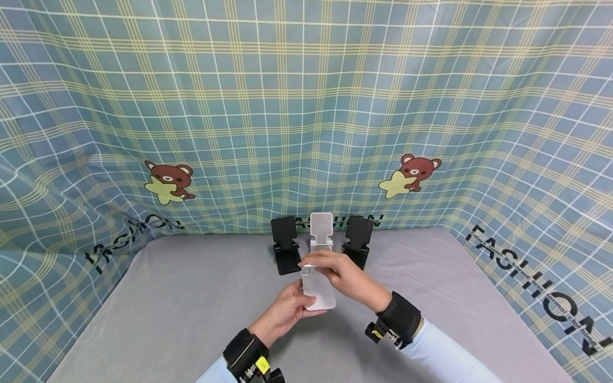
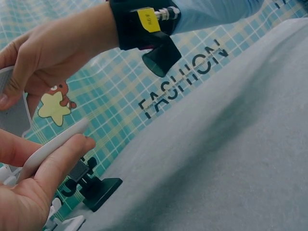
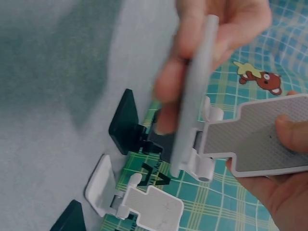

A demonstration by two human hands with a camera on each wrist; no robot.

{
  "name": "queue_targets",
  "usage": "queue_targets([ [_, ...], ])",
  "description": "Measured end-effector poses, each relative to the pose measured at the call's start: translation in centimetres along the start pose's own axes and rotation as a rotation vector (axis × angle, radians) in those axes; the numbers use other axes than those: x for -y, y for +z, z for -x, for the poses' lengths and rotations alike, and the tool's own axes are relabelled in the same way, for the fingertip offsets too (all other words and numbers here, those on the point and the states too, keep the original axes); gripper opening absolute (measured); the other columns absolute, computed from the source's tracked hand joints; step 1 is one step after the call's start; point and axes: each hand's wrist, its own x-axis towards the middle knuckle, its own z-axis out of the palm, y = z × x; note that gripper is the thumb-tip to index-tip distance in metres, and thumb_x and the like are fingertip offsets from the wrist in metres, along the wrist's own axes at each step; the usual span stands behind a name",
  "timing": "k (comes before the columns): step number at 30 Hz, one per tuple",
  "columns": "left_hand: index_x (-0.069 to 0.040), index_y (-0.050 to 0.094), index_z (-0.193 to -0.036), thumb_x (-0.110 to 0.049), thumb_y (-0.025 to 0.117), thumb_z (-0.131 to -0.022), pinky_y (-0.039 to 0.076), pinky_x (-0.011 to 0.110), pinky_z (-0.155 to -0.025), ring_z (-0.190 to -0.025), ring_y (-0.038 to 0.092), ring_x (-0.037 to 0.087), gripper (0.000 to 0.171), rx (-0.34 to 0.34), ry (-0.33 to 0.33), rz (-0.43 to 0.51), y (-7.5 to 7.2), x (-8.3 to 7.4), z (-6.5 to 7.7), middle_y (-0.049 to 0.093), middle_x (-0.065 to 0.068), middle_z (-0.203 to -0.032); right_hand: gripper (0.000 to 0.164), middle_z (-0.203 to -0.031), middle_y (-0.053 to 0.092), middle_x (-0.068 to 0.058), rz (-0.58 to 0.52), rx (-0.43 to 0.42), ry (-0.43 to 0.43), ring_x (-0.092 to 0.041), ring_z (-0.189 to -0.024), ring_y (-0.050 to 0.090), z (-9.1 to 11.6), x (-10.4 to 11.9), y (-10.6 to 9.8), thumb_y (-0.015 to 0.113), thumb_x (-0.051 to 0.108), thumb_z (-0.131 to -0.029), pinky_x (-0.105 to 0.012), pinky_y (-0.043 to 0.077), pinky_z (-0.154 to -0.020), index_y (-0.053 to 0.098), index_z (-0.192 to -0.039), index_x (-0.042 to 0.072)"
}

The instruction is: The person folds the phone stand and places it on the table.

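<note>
A white folding phone stand is held up between both hands above the grey surface. My left hand grips its flat base, thumb on one face and fingers behind. My right hand pinches the textured back plate, with the thumb lying across its grey face. Base and plate are swung apart at the hinge, which shows between them in the right wrist view. Just beyond the hands stand a black phone stand, a second white phone stand and another black phone stand, all unfolded in a row.
The grey cloth surface spreads out around the hands. A blue-green checked curtain with bear prints and dark lettering rises behind the row of stands and along both sides.
</note>
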Motion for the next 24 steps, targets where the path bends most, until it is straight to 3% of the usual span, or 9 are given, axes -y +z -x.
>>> queue_targets([
  [7,0.004,0.020,-0.146,0.006,0.042,-0.093,0.049,0.042,-0.097,-0.124,0.050,0.034,0.058,-0.037,-0.006,0.003,0.0,-0.5,-0.2,0.038,0.027,-0.141,0.057,-0.132,0.056,-0.003,0.111,-0.032,-0.076,-0.022,-0.124,0.053,0.8,-0.4,1.1,0.052,-0.017,-0.085,-0.033,0.053,-0.088,0.062,-0.126,0.023],
  [12,0.002,0.022,-0.147,0.008,0.041,-0.092,0.049,0.041,-0.097,-0.125,0.049,0.035,0.059,-0.030,0.010,0.012,0.0,-1.0,-0.1,0.035,0.026,-0.145,0.070,-0.137,0.052,-0.006,0.206,-0.057,-0.151,-0.025,-0.128,0.048,1.4,-0.6,1.9,0.052,-0.023,-0.076,-0.030,0.053,-0.083,0.060,-0.128,0.023],
  [19,0.004,0.022,-0.147,0.013,0.037,-0.088,0.048,0.044,-0.098,-0.102,0.061,0.010,0.062,-0.018,0.025,0.016,0.1,-1.4,-0.1,0.055,0.003,-0.123,0.080,-0.138,0.051,-0.007,0.357,-0.093,-0.269,-0.031,-0.131,0.044,2.3,-1.4,3.3,0.057,-0.024,-0.063,-0.040,0.046,-0.101,0.061,-0.128,0.022],
  [24,0.003,0.022,-0.148,0.013,0.038,-0.088,0.048,0.043,-0.098,-0.106,0.063,0.012,0.062,-0.020,0.031,0.021,0.1,-1.5,0.0,0.053,0.010,-0.134,0.079,-0.136,0.053,-0.008,0.402,-0.137,-0.324,-0.033,-0.130,0.045,2.7,-2.1,4.3,0.061,-0.021,-0.059,-0.045,0.039,-0.108,0.062,-0.127,0.021],
])
